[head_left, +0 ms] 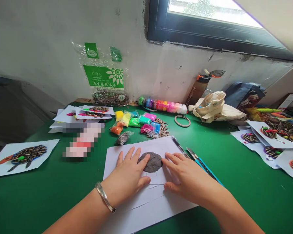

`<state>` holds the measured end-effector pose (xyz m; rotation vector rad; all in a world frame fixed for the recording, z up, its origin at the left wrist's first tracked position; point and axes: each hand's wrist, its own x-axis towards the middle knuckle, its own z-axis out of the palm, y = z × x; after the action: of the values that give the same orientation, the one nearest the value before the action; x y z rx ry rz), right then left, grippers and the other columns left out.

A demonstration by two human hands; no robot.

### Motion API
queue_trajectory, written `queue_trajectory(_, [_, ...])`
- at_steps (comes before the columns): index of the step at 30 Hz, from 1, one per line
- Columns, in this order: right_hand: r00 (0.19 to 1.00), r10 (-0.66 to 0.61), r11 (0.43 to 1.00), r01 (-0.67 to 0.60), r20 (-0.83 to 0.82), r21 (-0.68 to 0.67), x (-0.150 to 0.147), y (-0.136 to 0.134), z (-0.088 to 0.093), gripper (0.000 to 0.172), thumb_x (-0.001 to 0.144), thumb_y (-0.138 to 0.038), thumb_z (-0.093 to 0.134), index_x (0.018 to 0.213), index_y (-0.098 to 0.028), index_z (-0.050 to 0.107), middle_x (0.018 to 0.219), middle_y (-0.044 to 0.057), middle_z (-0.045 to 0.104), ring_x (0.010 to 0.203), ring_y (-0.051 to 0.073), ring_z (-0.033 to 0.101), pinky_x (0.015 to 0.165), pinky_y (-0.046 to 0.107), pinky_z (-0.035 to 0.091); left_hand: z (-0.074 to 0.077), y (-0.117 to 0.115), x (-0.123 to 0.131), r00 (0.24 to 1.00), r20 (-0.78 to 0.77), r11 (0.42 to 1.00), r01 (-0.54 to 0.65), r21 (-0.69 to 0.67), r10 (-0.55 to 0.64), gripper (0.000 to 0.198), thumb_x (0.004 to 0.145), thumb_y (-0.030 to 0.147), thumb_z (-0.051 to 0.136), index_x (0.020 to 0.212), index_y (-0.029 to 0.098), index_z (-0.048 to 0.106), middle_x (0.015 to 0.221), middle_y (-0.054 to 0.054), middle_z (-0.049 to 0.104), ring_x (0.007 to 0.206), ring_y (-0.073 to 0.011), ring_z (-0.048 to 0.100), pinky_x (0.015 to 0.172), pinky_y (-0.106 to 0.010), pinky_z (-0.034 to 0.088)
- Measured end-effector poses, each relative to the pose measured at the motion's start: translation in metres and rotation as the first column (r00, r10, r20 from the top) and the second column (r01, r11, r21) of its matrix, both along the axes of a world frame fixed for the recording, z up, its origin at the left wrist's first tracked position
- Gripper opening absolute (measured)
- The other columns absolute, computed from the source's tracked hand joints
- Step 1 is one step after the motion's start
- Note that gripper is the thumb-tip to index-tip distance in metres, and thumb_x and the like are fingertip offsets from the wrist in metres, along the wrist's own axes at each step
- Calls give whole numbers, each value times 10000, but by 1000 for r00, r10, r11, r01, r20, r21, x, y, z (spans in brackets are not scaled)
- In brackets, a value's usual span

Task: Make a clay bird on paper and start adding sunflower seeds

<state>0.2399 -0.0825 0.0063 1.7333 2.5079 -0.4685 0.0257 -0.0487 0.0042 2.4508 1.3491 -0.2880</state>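
A flattened dark grey oval of modelling clay [152,162] lies on a stack of white paper [143,208] in front of me. My left hand [129,170], with a silver bangle at the wrist, rests spread on the paper, its index finger on the clay's left side. My right hand [184,174] lies with fingers apart, a fingertip touching the clay's right edge. Pencil lines show on the paper below the clay. Beside my right hand are a pen [179,146] and a blue utility knife [202,164], partly hidden by that hand.
Small bags of coloured clay [134,122] and loose sunflower seeds [163,128] lie beyond the paper. A tape roll [182,121] is right of them. Seed-covered pictures [26,156] lie left, more [271,136] right. A seed bag [107,81], bottle [197,89] and cloth bag [212,107] stand along the wall.
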Motion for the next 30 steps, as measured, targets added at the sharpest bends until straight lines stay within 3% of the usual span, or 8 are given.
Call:
queue_trajectory(3, [1000,-15,1000,15,-22,5,0,0,-1,714,784,-374,661,1428,-158,442,1442,130,480,1290,336,446,1038,515,419,-1,0,-1,1000,6,1000,3,9,-3,641,889,437,531,1475,259,343,1551,-144,299,1440,-379,188,1110,-650,193])
queue_trajectory(8, [1000,-19,999,20,-12,40,0,0,-8,687,774,-449,665,1386,-184,502,1483,136,423,1339,363,390,1060,557,372,-1,0,-1,1000,21,1000,1,4,-1,646,889,440,532,1479,272,331,1551,-132,305,1441,-377,185,1112,-650,191])
queue_trajectory(11, [998,-50,995,52,-32,83,-6,2,-10,772,811,-496,620,1467,-167,381,1541,136,314,1408,341,289,1113,565,295,-1,-1,-2,1000,29,1000,1,0,-1,688,888,438,550,1497,258,284,1553,-142,296,1440,-380,187,1109,-653,200])
queue_trajectory(14, [998,-3,993,9,-57,116,-16,4,-18,858,850,-606,525,1507,-113,276,1567,149,215,1448,323,183,1155,556,211,1,0,-2,1000,28,1000,10,-5,-10,705,889,445,566,1495,213,290,1552,-156,292,1439,-375,194,1118,-636,209])
queue_trajectory(19, [993,90,991,-82,-73,110,-27,7,-38,871,889,-688,368,1501,-75,274,1555,175,212,1447,328,174,1162,573,164,5,6,-10,999,30,1000,22,-18,-21,714,887,435,580,1476,129,317,1540,-187,301,1442,-343,209,1141,-576,224])
queue_trajectory(22, [993,95,992,-89,-68,84,-28,8,-39,908,882,-716,339,1502,-59,257,1555,185,188,1447,331,162,1161,572,166,8,11,-18,999,49,999,21,-31,-20,703,871,434,597,1449,108,364,1535,-198,307,1434,-323,242,1148,-520,253])
queue_trajectory(26, [995,83,993,-79,-53,87,-34,8,-33,929,873,-695,397,1509,-42,217,1554,199,170,1447,331,159,1164,562,171,12,12,-22,1000,27,1000,-2,-24,3,661,837,394,632,1407,126,431,1527,-177,336,1421,-341,266,1133,-548,267])
queue_trajectory(30, [988,131,987,-123,-76,105,-40,7,-39,912,884,-710,346,1512,-61,216,1561,178,167,1452,324,144,1167,578,132,10,12,-22,1000,27,1000,-15,-28,15,666,826,381,629,1407,126,428,1521,-170,349,1420,-352,261,1125,-565,271])
